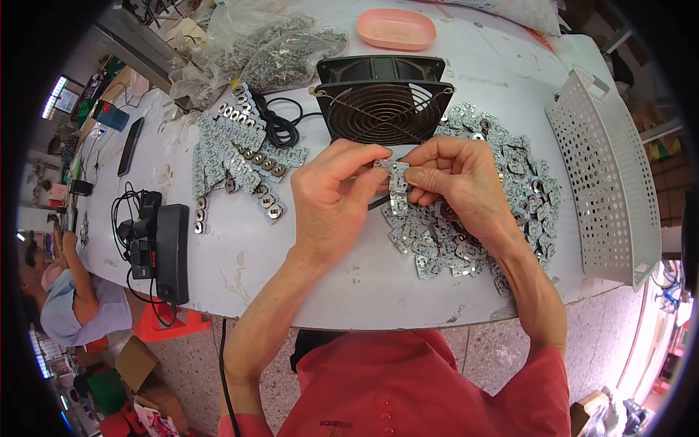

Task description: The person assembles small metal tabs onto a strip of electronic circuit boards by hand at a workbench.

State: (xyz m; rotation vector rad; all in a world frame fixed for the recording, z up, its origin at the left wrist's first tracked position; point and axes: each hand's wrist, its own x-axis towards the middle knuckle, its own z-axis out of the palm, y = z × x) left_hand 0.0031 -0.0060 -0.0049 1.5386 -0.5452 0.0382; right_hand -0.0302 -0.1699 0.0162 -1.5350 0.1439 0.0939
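Strip of linked silvery metal plates [397, 189] hangs, in the head view, above the worktop [328, 298] before the black fan [384, 109], its upper end pinched between thumb and fingers by both the left grip [331, 193] and right grip [470, 182], probably to steady so narrow a piece. Loose plates [535, 207] lie heaped by the right grip, seemingly for easy reach.

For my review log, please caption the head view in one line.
Left hand and right hand hold a metal strip near a fan, with metal parts piled left and right.
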